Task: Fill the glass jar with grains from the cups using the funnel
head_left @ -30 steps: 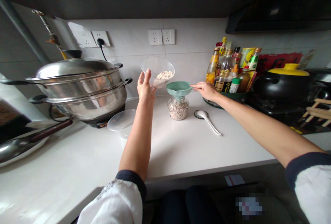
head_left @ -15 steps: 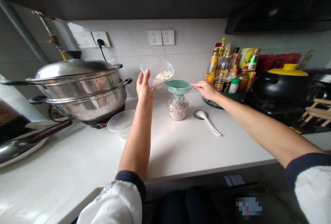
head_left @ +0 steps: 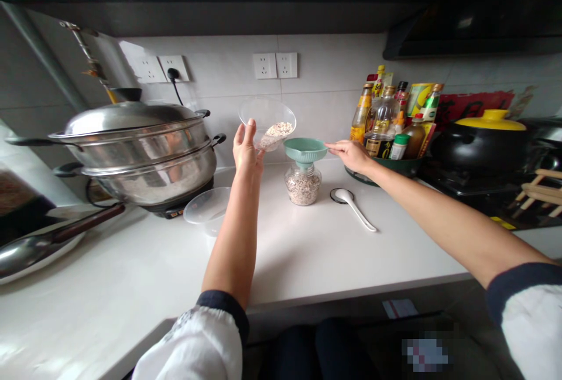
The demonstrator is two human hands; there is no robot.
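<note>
My left hand (head_left: 246, 147) grips a clear plastic bowl (head_left: 259, 113), tilted to the right, with oat flakes (head_left: 281, 129) gathered at its lower side. Just right of the bowl, a green funnel (head_left: 305, 149) sits in the mouth of a glass jar (head_left: 302, 185), which is largely filled with flakes. The fingers of my right hand (head_left: 351, 154) pinch the funnel's right edge. On the counter to the right of the jar, a white spoon (head_left: 357, 211) rests with its bowl on a dark round lid (head_left: 337, 195).
Another clear bowl (head_left: 206, 207) stands behind my left forearm. A steel steamer (head_left: 144, 151) and a frying pan (head_left: 52, 242) occupy the left. Condiment bottles (head_left: 386, 113) stand in a green tray at the back right, near a black pot (head_left: 476, 143) on the stove.
The whole view has shifted very slightly. Both hands, the tilted bowl, the funnel and the jar keep nearly the same positions relative to each other.
</note>
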